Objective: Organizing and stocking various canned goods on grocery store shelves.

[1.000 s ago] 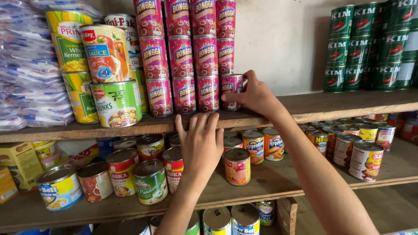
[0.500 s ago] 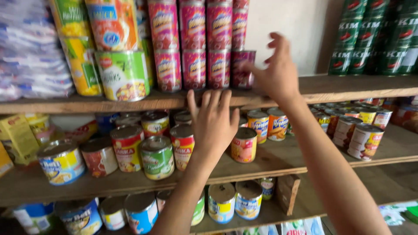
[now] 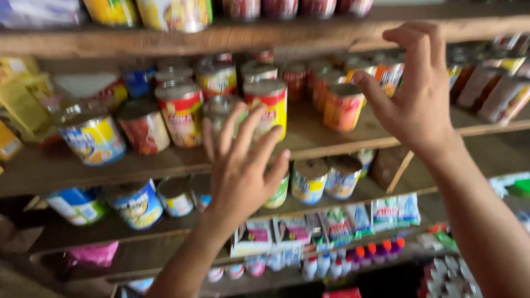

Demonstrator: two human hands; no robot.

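My left hand [image 3: 240, 171] is spread open in front of the middle wooden shelf [image 3: 326, 140], holding nothing, close to a red and yellow can [image 3: 270, 105] and a green can [image 3: 220, 113] behind its fingers. My right hand [image 3: 414, 88] is raised further right with fingers apart and empty, next to an orange can [image 3: 343, 106] and below the top shelf board [image 3: 259, 36]. The view is blurred by motion.
Many cans crowd the middle shelf, among them a blue and white can [image 3: 93, 138]. A lower shelf holds smaller cans [image 3: 324, 177]. Below that are sachets [image 3: 337, 221] and small bottles with coloured caps [image 3: 353, 259]. Yellow packets [image 3: 19, 105] stand at the far left.
My right hand has left the red can on the top shelf and come down, open. The view has tilted down, so the lower shelves now show. My left hand stays spread.
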